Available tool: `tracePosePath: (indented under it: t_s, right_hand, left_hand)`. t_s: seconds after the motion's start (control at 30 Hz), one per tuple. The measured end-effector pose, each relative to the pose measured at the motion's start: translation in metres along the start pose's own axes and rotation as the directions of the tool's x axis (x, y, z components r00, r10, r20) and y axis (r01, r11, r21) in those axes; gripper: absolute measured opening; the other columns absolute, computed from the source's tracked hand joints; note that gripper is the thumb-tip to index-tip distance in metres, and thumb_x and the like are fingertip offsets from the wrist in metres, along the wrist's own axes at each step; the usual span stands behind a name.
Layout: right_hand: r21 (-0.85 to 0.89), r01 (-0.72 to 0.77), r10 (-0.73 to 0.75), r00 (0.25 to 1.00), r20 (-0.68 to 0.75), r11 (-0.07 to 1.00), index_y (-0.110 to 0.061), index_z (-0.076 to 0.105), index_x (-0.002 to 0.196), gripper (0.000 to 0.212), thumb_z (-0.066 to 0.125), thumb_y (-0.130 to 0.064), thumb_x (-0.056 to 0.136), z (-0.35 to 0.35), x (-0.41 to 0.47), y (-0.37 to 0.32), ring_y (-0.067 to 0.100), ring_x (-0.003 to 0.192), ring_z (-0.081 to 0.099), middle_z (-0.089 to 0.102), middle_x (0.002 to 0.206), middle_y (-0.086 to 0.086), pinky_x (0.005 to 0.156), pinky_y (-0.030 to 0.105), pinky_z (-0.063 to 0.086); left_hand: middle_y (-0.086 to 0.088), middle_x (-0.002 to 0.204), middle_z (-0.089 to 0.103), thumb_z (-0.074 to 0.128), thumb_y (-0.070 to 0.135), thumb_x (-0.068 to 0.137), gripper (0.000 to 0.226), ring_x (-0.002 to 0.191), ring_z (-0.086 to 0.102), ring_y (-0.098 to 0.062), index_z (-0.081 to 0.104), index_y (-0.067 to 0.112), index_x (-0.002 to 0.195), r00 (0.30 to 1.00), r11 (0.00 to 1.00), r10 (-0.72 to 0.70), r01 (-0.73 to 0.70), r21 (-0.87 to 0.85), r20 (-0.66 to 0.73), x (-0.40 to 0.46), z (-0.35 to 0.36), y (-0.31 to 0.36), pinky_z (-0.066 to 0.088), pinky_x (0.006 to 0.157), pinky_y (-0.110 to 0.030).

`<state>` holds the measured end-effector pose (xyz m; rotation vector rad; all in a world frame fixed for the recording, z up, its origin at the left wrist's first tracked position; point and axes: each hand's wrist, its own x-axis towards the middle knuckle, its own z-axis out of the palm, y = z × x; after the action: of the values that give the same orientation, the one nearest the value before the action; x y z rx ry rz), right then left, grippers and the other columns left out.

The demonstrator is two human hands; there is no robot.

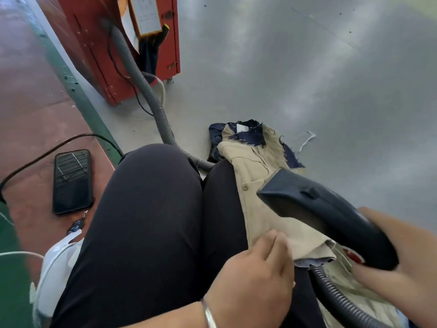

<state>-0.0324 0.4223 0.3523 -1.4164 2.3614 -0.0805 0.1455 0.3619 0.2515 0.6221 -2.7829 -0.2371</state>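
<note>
Work in hand: by the look of it, drawing loose threads off a beige woven garment piece (pixel 257 209) with a dark blue plastic suction head (pixel 314 209).
Garment position: draped along the person's right thigh. Its far end, with frayed navy denim patches (pixel 250 136), trails onto the grey floor (pixel 307 67).
Left hand: the left hand (pixel 255 268) sits on the near edge of the cloth, its fingers bent down and pinching it against the thigh.
Right hand: the right hand (pixel 390 252) is wrapped round the narrow rear of the suction head, fingers over the top and thumb beneath.
Suction mouth: the wide front lip is just above the cloth, near a small brass-coloured button (pixel 245 187). I cannot tell whether it touches.
Hose: a grey ribbed hose (pixel 340 301) leaves the back of the head. It probably runs on under the legs to the red metal cabinet (pixel 113 67).
How the cloth handles: soft, light and limp, so it is likely to lift into the mouth unless kept taut. It is best held at a seamed edge and pinned flat on the thigh. The frayed denim edges may pull apart further.
How the head handles: rigid and smooth, probably light, though the hose will drag on it. The narrow rear is the natural grip.
Nearby: a black smartphone (pixel 72 181) lies on the red-brown floor beside the left thigh.
</note>
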Motion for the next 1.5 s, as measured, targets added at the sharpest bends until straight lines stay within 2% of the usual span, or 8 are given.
tracePosePath:
  t_s: [0.47,0.63,0.73,0.83,1.0,1.13,1.23,1.5]
  right_hand:
    - [0.09,0.101,-0.11,0.989,0.101,0.991,-0.023,0.059,0.078,0.02,0.066,-0.004,0.073,-0.011,0.111,-0.08,0.021,0.043,0.064,0.059,0.047,-0.001,0.052,0.037,0.056]
    - [0.062,0.065,-0.062,0.997,-0.046,0.996,-0.017,0.057,0.086,0.017,0.062,-0.004,0.077,-0.012,0.141,-0.091,0.034,0.062,0.071,0.064,0.067,0.009,0.065,0.045,0.061]
    - [0.157,0.026,-0.02,0.999,-0.039,0.987,-0.021,0.057,0.085,0.021,0.066,-0.003,0.078,-0.021,0.129,-0.075,0.031,0.054,0.069,0.065,0.067,0.013,0.056,0.048,0.061]
    - [0.151,0.046,-0.04,0.998,-0.038,0.988,-0.03,0.058,0.083,0.026,0.071,-0.009,0.074,-0.026,0.084,-0.05,0.013,0.039,0.06,0.062,0.055,0.004,0.039,0.033,0.053]
    - [0.131,-0.045,0.047,0.999,-0.014,0.99,-0.047,0.056,0.088,0.033,0.068,-0.044,0.057,-0.016,0.013,-0.019,0.014,0.041,0.057,0.065,0.058,-0.007,0.046,0.044,0.053]
    - [0.055,-0.094,0.09,0.993,0.074,0.994,-0.055,0.051,0.093,0.047,0.072,-0.036,0.055,-0.001,-0.01,-0.013,0.009,0.047,0.057,0.064,0.061,-0.019,0.049,0.033,0.05]
    - [0.014,-0.078,0.076,0.989,0.126,0.997,-0.067,0.045,0.087,0.046,0.059,-0.043,0.051,0.003,-0.007,-0.03,0.005,0.05,0.055,0.058,0.072,-0.037,0.048,0.032,0.042]
    - [0.07,0.05,-0.054,0.997,0.056,0.996,-0.031,0.057,0.078,0.02,0.07,-0.017,0.073,0.0,0.051,-0.045,0.011,0.042,0.056,0.062,0.057,-0.008,0.045,0.031,0.043]
  left_hand:
    - [0.009,0.103,0.07,0.072,0.067,0.054,0.061,0.095,0.065,-0.004,0.076,0.024,0.097,0.994,0.995,-0.008,0.02,-0.102,0.11,-0.002,-0.01,-0.011,0.051,0.051,-0.016]
    - [0.009,0.101,0.071,0.061,0.026,0.075,0.022,0.092,0.066,-0.005,0.077,0.023,0.09,0.999,0.993,-0.04,0.04,-0.109,0.002,-0.005,-0.007,-0.008,0.05,0.047,-0.017]
    - [0.008,0.098,0.071,0.04,0.01,0.074,0.039,0.09,0.066,-0.007,0.077,0.02,0.085,0.99,0.987,-0.1,0.087,-0.132,-0.101,-0.005,-0.012,-0.014,0.049,0.045,-0.019]
    - [0.004,0.096,0.071,0.04,0.005,0.072,0.038,0.087,0.067,-0.012,0.075,0.015,0.084,0.975,0.983,-0.153,0.134,-0.123,-0.161,0.0,-0.019,-0.03,0.052,0.049,-0.023]
    - [0.001,0.073,0.062,0.051,-0.001,0.07,0.027,0.063,0.058,-0.017,0.073,0.013,0.079,0.955,0.973,-0.225,0.229,-0.001,-0.195,0.001,-0.02,-0.029,0.047,0.048,-0.026]
    - [-0.011,0.083,0.071,0.047,-0.001,0.085,0.031,0.074,0.068,-0.025,0.077,0.009,0.088,0.95,0.975,-0.161,0.196,0.109,-0.266,-0.008,-0.008,0.003,0.056,0.071,-0.032]
    - [-0.008,0.075,0.068,0.052,0.002,0.077,0.024,0.064,0.062,-0.022,0.075,0.007,0.075,0.954,0.982,-0.141,0.169,0.084,-0.266,-0.008,-0.003,0.008,0.052,0.063,-0.028]
    - [0.003,0.067,0.063,0.058,0.02,0.072,0.029,0.051,0.052,-0.01,0.076,0.013,0.094,0.981,0.976,-0.188,0.192,0.1,-0.046,-0.001,-0.017,0.001,0.026,0.04,-0.021]
